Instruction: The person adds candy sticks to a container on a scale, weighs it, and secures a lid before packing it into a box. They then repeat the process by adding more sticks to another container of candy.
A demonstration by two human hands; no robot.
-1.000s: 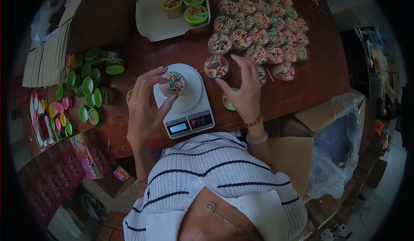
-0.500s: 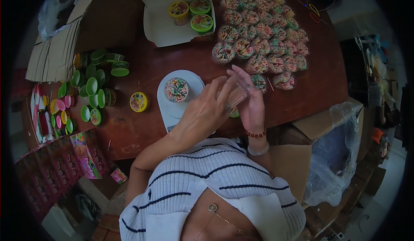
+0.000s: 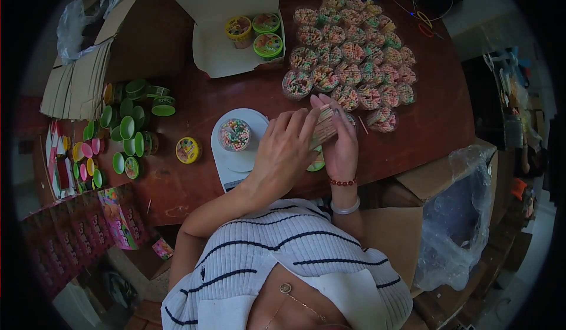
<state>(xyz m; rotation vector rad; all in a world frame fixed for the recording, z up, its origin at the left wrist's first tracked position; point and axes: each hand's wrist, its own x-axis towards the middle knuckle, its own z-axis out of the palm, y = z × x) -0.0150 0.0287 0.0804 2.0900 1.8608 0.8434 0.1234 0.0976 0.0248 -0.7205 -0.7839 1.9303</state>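
Compared with a second ago, the left hand [image 3: 288, 147] is no longer bracketing the swab cup [image 3: 234, 134] on the kitchen scale [image 3: 232, 163] but is crossing to the right, meeting the right hand [image 3: 341, 153]; between them the clear plastic cup [image 3: 323, 126] is no longer standing on the table. It is leaning at a tilt, its pale swab sticks showing through the wall. The left fingers are lying close together over its near left side, the thumb staying hidden; the right hand is cradling the opposite side, its fingers extending past the cup. The swab cup is still resting on the scale platform. Just below the hands a green lid [image 3: 317, 163] is partly showing. Packed swab cups [image 3: 352, 53] are filling the far right; a yellow round tub [image 3: 188, 150] is sitting left of the scale, with green lids [image 3: 127, 128] clustering farther left.
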